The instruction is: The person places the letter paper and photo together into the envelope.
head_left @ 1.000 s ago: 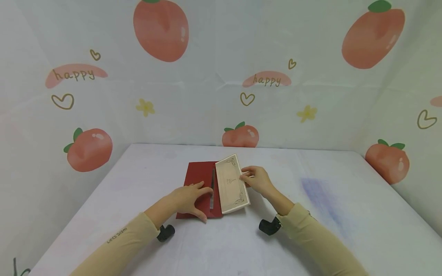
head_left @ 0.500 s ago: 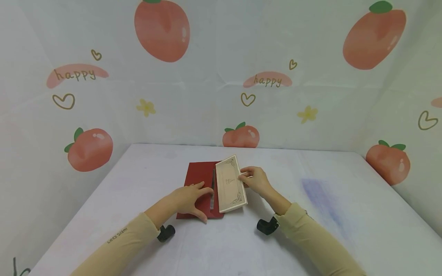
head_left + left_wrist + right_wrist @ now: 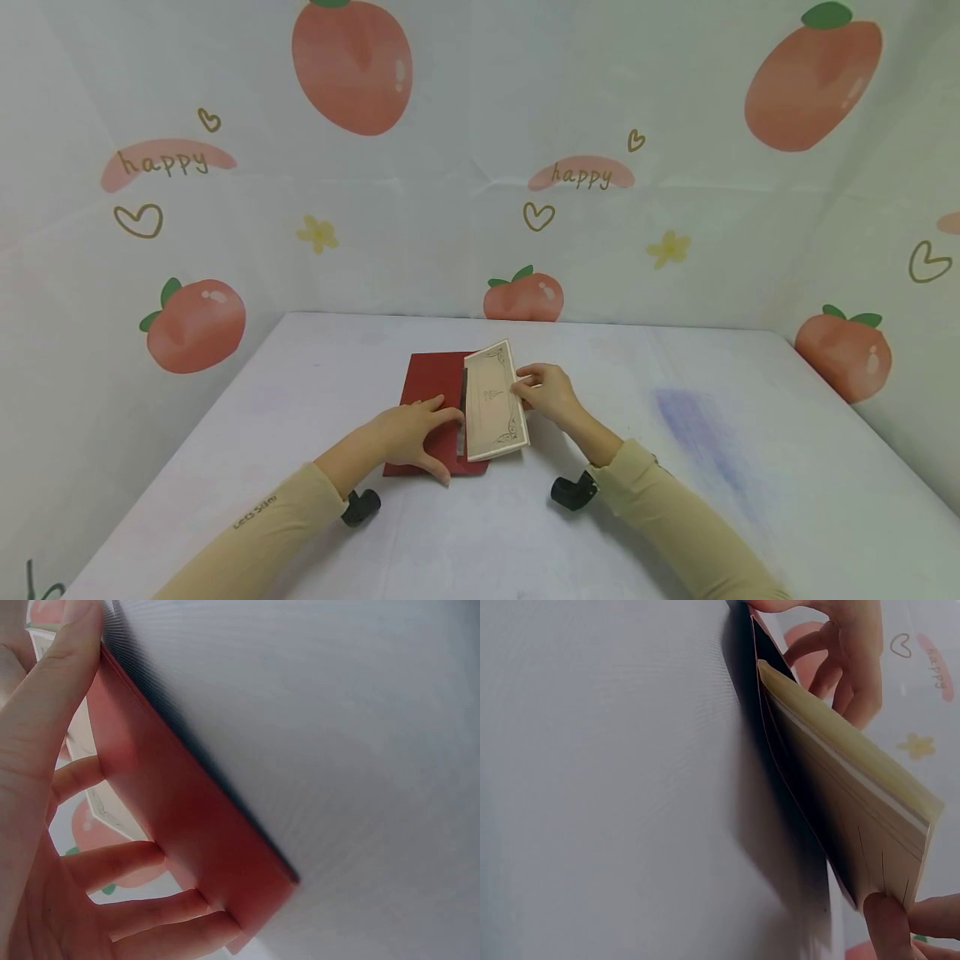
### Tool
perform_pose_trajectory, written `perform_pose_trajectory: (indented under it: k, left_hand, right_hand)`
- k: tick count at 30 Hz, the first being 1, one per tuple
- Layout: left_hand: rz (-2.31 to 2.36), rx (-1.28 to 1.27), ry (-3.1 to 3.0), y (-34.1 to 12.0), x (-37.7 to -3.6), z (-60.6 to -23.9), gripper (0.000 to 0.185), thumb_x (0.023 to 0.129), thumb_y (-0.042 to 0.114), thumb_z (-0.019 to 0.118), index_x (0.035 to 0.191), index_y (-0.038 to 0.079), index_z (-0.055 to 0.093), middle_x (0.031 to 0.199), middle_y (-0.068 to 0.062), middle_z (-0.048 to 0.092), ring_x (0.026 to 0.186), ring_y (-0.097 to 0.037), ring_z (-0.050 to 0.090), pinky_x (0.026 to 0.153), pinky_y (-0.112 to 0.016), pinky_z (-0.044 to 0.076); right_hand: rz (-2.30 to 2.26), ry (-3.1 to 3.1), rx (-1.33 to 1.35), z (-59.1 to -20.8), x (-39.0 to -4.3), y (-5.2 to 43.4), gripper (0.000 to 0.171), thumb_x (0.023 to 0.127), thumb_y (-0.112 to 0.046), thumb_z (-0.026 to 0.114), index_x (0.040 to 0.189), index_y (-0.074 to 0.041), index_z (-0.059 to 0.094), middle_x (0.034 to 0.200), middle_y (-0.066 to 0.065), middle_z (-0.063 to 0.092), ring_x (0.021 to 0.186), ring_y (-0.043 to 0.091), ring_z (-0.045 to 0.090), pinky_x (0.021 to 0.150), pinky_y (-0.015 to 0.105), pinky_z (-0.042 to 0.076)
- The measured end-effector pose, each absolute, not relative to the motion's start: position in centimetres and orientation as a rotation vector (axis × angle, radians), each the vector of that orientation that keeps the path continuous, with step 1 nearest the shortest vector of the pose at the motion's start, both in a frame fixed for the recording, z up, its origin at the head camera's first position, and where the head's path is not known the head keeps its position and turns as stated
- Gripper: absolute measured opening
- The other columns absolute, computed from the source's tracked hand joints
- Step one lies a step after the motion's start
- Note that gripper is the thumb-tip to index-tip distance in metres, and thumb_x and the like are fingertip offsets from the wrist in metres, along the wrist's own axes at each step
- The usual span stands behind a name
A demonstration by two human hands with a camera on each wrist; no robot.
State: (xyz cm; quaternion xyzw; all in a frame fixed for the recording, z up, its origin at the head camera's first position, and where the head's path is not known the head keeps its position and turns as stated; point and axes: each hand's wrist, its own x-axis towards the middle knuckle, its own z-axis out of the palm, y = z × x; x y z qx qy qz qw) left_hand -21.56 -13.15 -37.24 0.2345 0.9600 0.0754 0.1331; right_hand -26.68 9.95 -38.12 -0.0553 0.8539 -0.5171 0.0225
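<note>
Pale table (image 3: 675,467), peach-printed backdrop (image 3: 480,167)

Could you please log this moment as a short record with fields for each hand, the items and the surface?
left hand: left hand rests on the red envelope, fingers spread flat, pressing it to the table
right hand: right hand pinches the right edge of the cream card
card: printed with corner flourishes, tilted up, its left edge at the envelope's opening
envelope: lies flat, partly under the card
surface: white table
backdrop: peach-print wall cloth
</note>
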Motion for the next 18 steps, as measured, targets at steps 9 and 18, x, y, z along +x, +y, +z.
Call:
perform_pose_trajectory:
  k: [9, 18]
  left_hand:
    - [0.221, 0.676, 2.779, -13.12, -21.59, -37.22, 0.080, 0.064, 0.058, 0.077, 0.131, 0.030, 0.045, 0.148, -0.015, 0.036, 0.130, -0.040, 0.042, 0.096, -0.058, 0.044]
    - [0.210, 0.676, 2.778, -13.09, -21.64, -37.19, 0.081, 0.064, 0.058, 0.077, 0.132, 0.030, 0.044, 0.148, -0.015, 0.036, 0.131, -0.040, 0.042, 0.097, -0.057, 0.044]
  right_hand:
    - [-1.567, 2.666, -0.165, -38.30, -26.63, 9.73, 0.030, 0.084, -0.002, 0.063, 0.112, 0.009, 0.060, 0.094, 0.023, 0.069, 0.064, 0.010, 0.064, 0.061, 0.026, 0.057]
    - [-1.563, 2.692, -0.178, -38.52, -26.77, 9.72, 0.029, 0.083, -0.001, 0.063, 0.110, 0.008, 0.060, 0.091, 0.021, 0.070, 0.061, 0.010, 0.063, 0.058, 0.025, 0.056]
